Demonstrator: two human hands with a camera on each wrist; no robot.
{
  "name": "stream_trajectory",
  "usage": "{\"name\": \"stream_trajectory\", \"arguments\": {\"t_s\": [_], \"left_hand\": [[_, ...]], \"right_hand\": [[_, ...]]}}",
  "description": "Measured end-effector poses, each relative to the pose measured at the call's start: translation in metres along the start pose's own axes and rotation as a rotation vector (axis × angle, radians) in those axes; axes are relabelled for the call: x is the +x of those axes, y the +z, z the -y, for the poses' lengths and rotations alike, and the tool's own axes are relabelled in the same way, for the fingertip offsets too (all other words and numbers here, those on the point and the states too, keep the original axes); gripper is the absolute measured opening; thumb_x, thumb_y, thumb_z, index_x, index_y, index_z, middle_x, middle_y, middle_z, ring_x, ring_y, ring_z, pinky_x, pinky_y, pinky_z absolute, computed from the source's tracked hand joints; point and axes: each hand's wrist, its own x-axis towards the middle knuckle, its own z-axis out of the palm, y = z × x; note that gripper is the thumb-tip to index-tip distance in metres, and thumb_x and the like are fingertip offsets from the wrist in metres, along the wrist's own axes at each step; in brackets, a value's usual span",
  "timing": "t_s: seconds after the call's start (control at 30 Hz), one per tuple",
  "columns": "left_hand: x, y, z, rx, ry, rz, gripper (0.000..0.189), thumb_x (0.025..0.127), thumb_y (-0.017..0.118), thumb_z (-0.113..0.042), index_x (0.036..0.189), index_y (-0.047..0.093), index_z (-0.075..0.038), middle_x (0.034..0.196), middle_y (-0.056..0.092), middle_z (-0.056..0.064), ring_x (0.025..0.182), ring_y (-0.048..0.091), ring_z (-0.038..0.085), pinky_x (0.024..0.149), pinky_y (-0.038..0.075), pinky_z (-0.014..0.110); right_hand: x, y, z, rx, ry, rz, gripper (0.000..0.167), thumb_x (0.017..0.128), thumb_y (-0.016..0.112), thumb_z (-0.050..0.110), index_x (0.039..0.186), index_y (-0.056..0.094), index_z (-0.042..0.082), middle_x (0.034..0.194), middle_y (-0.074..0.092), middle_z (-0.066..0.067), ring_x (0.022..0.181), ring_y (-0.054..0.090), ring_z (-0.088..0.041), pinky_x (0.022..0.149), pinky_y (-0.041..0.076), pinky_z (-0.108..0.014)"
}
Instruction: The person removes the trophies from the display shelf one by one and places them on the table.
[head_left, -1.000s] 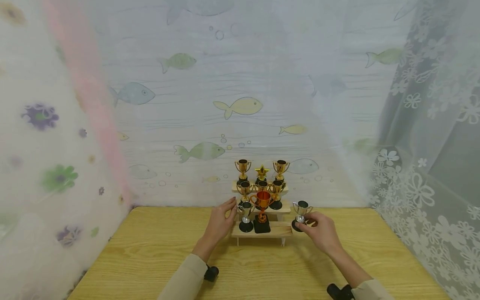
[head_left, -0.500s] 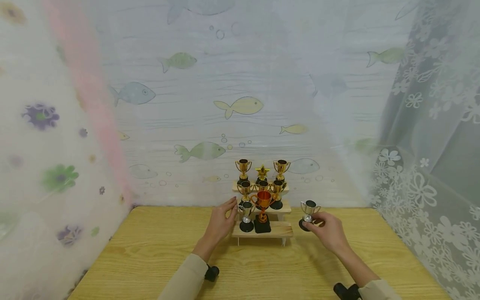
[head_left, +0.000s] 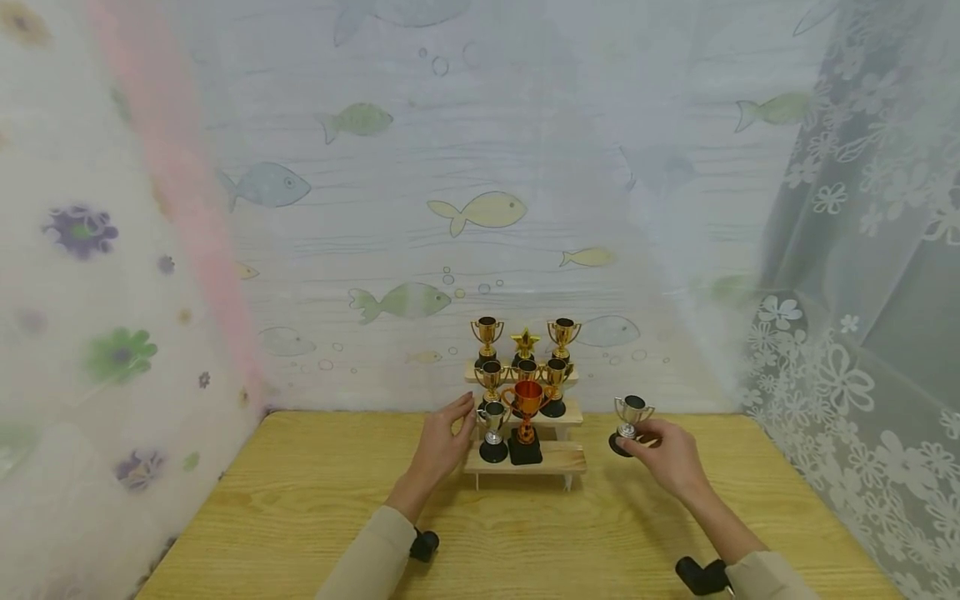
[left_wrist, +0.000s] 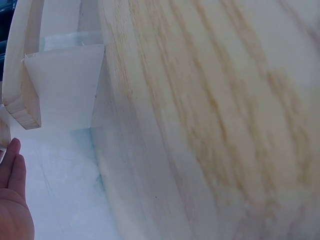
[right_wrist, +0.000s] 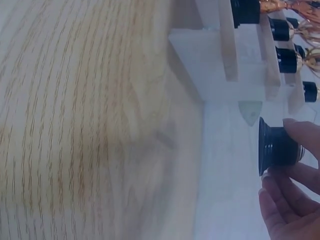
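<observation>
My right hand (head_left: 666, 454) pinches a small silver trophy cup (head_left: 632, 414) near its black base, to the right of a three-step wooden display stand (head_left: 562, 457). In the right wrist view the trophy's black base (right_wrist: 276, 146) shows between thumb and fingers, held above the tabletop. My left hand (head_left: 444, 439), fingers extended, rests at the stand's left side, fingertips right by the middle step. On the bottom step stand another silver trophy cup (head_left: 493, 432) at the left and an orange-bronze trophy cup (head_left: 527, 421) in the middle, both upright.
Gold trophy cups (head_left: 557, 387) fill the middle step. On the top step a gold star trophy (head_left: 524, 344) stands between two gold cups. A wood-grain table (head_left: 315, 500) carries the stand. A fish-print curtain (head_left: 480, 250) hangs behind, and a lace curtain (head_left: 847, 400) at the right.
My right hand has carried the silver trophy cup rightward and slightly up, away from the right end of the stand's bottom step. The left hand stays in place.
</observation>
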Motion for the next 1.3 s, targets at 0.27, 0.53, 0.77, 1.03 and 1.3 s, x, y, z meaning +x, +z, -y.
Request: {"name": "stream_trajectory", "arguments": {"t_s": [0.27, 0.53, 0.77, 1.03, 1.3], "left_hand": [[0.000, -0.001, -0.001, -0.004, 0.019, -0.012, 0.035, 0.104, 0.060, -0.017, 0.131, 0.066, 0.005, 0.142, 0.061, 0.016, 0.131, 0.058, 0.035, 0.109, 0.047, 0.048], [0.000, -0.001, -0.002, -0.003, 0.016, -0.007, 0.035, 0.104, 0.060, -0.016, 0.132, 0.065, 0.005, 0.143, 0.060, 0.016, 0.131, 0.057, 0.035, 0.108, 0.047, 0.049], [0.000, -0.002, -0.004, -0.007, 0.005, 0.006, 0.036, 0.105, 0.060, -0.018, 0.132, 0.066, 0.005, 0.143, 0.060, 0.016, 0.132, 0.057, 0.035, 0.109, 0.047, 0.049], [-0.001, -0.002, -0.002, -0.001, -0.012, 0.009, 0.037, 0.104, 0.060, -0.019, 0.133, 0.065, 0.004, 0.144, 0.060, 0.012, 0.132, 0.057, 0.033, 0.109, 0.047, 0.049], [0.000, -0.002, -0.001, 0.001, 0.001, 0.005, 0.037, 0.104, 0.060, -0.020, 0.132, 0.065, 0.004, 0.143, 0.060, 0.012, 0.133, 0.056, 0.033, 0.110, 0.047, 0.048]], "right_hand": [[0.002, -0.003, -0.008, 0.001, 0.025, 0.009, 0.037, 0.092, 0.079, 0.022, 0.117, 0.072, -0.004, 0.107, 0.072, -0.018, 0.097, 0.068, -0.036, 0.073, 0.059, -0.042], [0.007, -0.005, -0.019, -0.013, 0.057, 0.027, 0.039, 0.093, 0.077, 0.024, 0.116, 0.071, -0.007, 0.109, 0.071, -0.021, 0.100, 0.066, -0.039, 0.074, 0.058, -0.045], [0.010, -0.005, -0.032, -0.010, 0.107, 0.049, 0.038, 0.093, 0.076, 0.022, 0.117, 0.070, -0.007, 0.109, 0.071, -0.022, 0.100, 0.066, -0.039, 0.074, 0.058, -0.045], [0.012, -0.002, -0.044, 0.015, 0.160, 0.073, 0.042, 0.093, 0.075, 0.021, 0.121, 0.067, -0.010, 0.109, 0.071, -0.023, 0.100, 0.066, -0.040, 0.076, 0.058, -0.047], [0.015, 0.001, -0.053, 0.036, 0.190, 0.085, 0.042, 0.094, 0.074, 0.020, 0.122, 0.066, -0.011, 0.113, 0.070, -0.026, 0.105, 0.065, -0.043, 0.083, 0.057, -0.052]]}}
